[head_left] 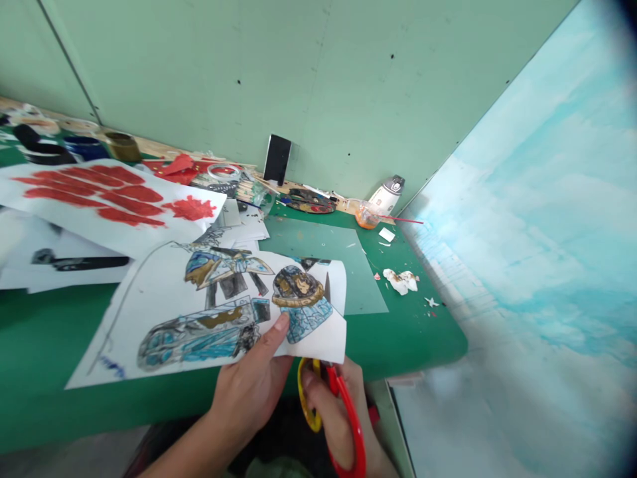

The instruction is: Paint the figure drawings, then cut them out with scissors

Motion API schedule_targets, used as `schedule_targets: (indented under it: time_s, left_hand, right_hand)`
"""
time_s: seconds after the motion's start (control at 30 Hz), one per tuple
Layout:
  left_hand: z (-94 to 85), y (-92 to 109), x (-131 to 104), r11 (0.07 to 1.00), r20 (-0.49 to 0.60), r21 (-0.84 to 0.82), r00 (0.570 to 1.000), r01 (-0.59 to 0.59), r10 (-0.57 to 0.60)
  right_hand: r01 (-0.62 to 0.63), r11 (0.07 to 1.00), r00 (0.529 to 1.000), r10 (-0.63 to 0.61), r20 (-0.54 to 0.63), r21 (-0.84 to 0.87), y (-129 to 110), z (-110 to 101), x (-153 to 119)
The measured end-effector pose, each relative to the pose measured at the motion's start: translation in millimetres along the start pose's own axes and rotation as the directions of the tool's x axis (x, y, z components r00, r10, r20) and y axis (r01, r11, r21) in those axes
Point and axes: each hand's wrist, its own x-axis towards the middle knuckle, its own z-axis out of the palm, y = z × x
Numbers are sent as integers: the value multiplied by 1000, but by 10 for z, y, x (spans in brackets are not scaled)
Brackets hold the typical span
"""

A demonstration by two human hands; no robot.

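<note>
My left hand (pixel 253 378) grips the lower edge of a white sheet of paper (pixel 164 285), thumb on top and fingers underneath. Painted figures in blue, brown and black cover the sheet, among them a helmeted head near its right end. My right hand (pixel 338 411) has its fingers through the handles of a pair of scissors (pixel 355 425), one handle red and the other yellow. The scissors are at the sheet's lower right edge; their blades are mostly hidden under the paper.
On the green table (pixel 418 338) lie a clear sheet (pixel 368 295), crumpled tissue (pixel 401 281) and paper scraps. A phone (pixel 277 159), a paint palette (pixel 308 200), a cup with orange liquid (pixel 367 216) and a white bottle (pixel 387 194) line the wall. Red-painted paper (pixel 189 229) and paint jars (pixel 123 146) are left.
</note>
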Motion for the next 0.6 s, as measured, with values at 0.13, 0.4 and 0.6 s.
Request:
schedule_targets:
  time_s: [0.13,0.4,0.6]
  left_hand:
    - [44,60,-25,999,-18,-16,999,34,-35]
    - [6,-17,-4,991,56,-130,998,41,-34]
    - [106,133,-62,992,-131,63,986,109,-100]
  right_hand:
    - [14,1000,1000,-14,-7,0,-1,8,2]
    - [5,1000,1000,-5,-12,-17,-3,7,-3]
    - [27,1000,999,-27,-21,-7,-8,9,-6]
